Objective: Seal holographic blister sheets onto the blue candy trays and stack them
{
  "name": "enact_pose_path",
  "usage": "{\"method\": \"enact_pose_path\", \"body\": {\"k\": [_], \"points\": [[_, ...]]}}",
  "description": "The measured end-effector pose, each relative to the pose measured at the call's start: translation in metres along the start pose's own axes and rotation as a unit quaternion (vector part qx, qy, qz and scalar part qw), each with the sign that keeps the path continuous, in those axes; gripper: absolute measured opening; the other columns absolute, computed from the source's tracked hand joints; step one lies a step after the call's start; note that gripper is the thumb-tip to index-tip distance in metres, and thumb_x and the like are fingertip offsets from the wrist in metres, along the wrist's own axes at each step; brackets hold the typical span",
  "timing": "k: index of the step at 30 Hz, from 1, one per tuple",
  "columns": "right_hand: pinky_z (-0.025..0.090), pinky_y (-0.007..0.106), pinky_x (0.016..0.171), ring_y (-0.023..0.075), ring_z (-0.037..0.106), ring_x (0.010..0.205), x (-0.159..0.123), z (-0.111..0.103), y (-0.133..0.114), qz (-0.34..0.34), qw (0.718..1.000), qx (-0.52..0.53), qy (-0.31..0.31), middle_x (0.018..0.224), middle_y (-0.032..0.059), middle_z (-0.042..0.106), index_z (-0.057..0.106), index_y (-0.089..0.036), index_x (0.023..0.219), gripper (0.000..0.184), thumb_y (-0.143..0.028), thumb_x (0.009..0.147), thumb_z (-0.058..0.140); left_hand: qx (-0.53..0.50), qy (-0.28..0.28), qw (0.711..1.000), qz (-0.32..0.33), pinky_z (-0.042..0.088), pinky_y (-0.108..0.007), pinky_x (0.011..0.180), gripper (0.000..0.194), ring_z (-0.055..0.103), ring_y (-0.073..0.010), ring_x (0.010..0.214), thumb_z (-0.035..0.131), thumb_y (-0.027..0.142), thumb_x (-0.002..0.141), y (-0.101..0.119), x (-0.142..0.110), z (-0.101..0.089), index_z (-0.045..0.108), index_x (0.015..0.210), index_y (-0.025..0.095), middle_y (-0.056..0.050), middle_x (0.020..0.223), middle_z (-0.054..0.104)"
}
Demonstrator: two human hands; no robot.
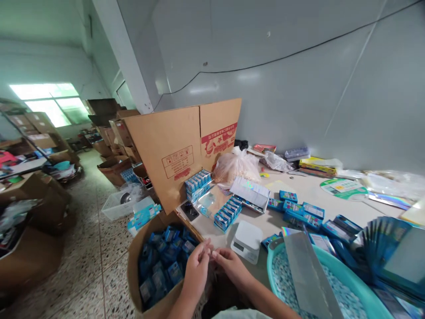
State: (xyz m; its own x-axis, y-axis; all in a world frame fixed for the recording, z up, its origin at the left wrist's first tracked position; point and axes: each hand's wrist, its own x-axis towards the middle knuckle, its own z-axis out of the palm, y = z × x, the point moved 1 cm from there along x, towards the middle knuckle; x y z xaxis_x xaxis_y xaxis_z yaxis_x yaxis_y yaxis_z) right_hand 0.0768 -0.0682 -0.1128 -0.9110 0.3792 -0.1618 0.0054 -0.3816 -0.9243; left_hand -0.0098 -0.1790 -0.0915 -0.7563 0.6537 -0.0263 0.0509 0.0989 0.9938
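My left hand (198, 260) and my right hand (231, 264) meet low in the middle of the view, over the table's near edge. Both have their fingers closed in a pinch, tips almost touching. Whatever sits between them is too small and faint to make out. Just left of my hands, a large cardboard box (132, 270) holds many small blue packets (175, 271). A white digital scale (248, 239) lies beyond my right hand. Behind it stand a row of small blue boxes (227, 213) and an opened white display carton (251, 191).
To the right, a turquoise basin (271, 261) contains small pale-blue pieces, with a grey flat strip (307, 270) across it. Blue boxes (303, 212) and fanned blue cartons (385, 241) crowd the table. A tall cardboard flap (166, 155) and a tied plastic bag (237, 166) stand behind.
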Motion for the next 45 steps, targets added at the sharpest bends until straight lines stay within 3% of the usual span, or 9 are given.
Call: {"method": "enact_pose_path", "body": {"k": [7,13,19,24,33,36,38,41,45], "points": [[0.038,0.026,0.063,0.0136,0.05,0.065,-0.012,-0.001,0.013,-0.062,0.99,-0.127,0.022,0.07,0.0007,0.06,0.054,-0.018,0.061,0.04,-0.051,0.072,0.073,-0.033,0.056,0.997,-0.03,0.052,-0.038,0.095,0.046,0.067,-0.028,0.107,0.058,0.052,0.086,0.009,-0.005,0.011,0.068,0.11,0.015,-0.014,0.111,0.073],[0.026,0.025,0.055,0.0106,0.037,0.059,-0.02,-0.006,0.014,-0.063,0.941,-0.323,0.079,0.056,-0.0054,0.043,0.041,-0.02,0.056,0.042,-0.039,0.065,0.078,0.043,0.033,0.997,-0.049,0.054,-0.032,0.073,0.046,0.069,-0.0261,0.087,0.061,0.059,0.079,0.006,-0.003,0.012,0.071,0.084,0.014,-0.011,0.088,0.074],[0.023,0.026,0.052,0.0098,0.032,0.054,-0.018,-0.003,0.022,0.015,0.984,-0.174,-0.032,0.056,-0.0033,0.042,0.051,-0.018,0.062,0.058,-0.074,0.077,0.056,0.078,0.113,0.99,-0.031,0.045,-0.027,0.065,0.033,0.057,-0.0175,0.064,0.069,0.049,0.072,0.002,-0.003,0.018,0.059,0.066,0.018,-0.001,0.064,0.061],[0.036,0.028,0.061,0.0144,0.048,0.064,-0.025,-0.004,0.024,-0.045,0.98,-0.191,-0.038,0.069,0.0025,0.06,0.06,-0.016,0.075,0.047,-0.062,0.081,0.061,0.073,0.142,0.986,-0.04,0.034,-0.024,0.054,0.049,0.04,-0.0116,0.051,0.073,0.053,0.067,-0.002,-0.008,0.03,0.036,0.055,0.023,0.007,0.05,0.039],[0.035,0.031,0.06,0.0202,0.055,0.061,-0.027,-0.039,0.004,-0.089,0.889,-0.413,0.178,0.065,0.0054,0.062,0.054,-0.02,0.068,0.025,-0.038,0.086,0.055,0.093,0.132,0.987,-0.014,0.035,-0.025,0.056,0.051,0.04,-0.0129,0.053,0.055,0.068,0.079,-0.007,-0.009,0.01,0.036,0.065,0.023,0.007,0.055,0.037],[0.038,0.031,0.067,0.0218,0.059,0.073,-0.027,-0.034,-0.004,-0.139,0.835,-0.511,0.15,0.082,0.0081,0.067,0.061,-0.019,0.079,0.006,-0.021,0.081,0.055,0.154,0.136,0.978,0.033,0.039,-0.027,0.061,0.046,0.045,-0.0154,0.06,0.054,0.063,0.083,-0.008,-0.013,0.01,0.039,0.065,0.023,0.004,0.06,0.042],[0.04,0.032,0.073,0.0232,0.061,0.082,-0.027,-0.024,-0.005,-0.153,0.821,-0.538,0.113,0.095,0.0109,0.068,0.066,-0.019,0.085,0.016,-0.014,0.079,0.052,0.163,0.137,0.975,0.057,0.043,-0.029,0.065,0.04,0.05,-0.0173,0.064,0.049,0.059,0.087,-0.007,-0.016,0.017,0.042,0.07,0.023,0.002,0.065,0.048],[0.044,0.032,0.075,0.0244,0.063,0.082,-0.022,-0.011,0.0,-0.098,0.888,-0.448,0.019,0.092,0.0111,0.07,0.072,-0.019,0.089,0.018,-0.02,0.079,0.057,0.154,0.106,0.978,0.091,0.049,-0.032,0.076,0.03,0.061,-0.0211,0.078,0.047,0.052,0.091,-0.002,-0.02,0.031,0.054,0.087,0.022,-0.004,0.081,0.061],[0.049,0.034,0.075,0.0264,0.065,0.086,-0.015,-0.007,0.003,-0.034,0.987,-0.128,-0.097,0.092,0.0071,0.073,0.072,-0.023,0.106,0.034,-0.041,0.078,0.066,0.163,0.058,0.977,0.122,0.052,-0.036,0.09,0.036,0.067,-0.0254,0.099,0.047,0.048,0.092,0.007,-0.022,0.043,0.061,0.112,0.022,-0.012,0.104,0.069]]}}
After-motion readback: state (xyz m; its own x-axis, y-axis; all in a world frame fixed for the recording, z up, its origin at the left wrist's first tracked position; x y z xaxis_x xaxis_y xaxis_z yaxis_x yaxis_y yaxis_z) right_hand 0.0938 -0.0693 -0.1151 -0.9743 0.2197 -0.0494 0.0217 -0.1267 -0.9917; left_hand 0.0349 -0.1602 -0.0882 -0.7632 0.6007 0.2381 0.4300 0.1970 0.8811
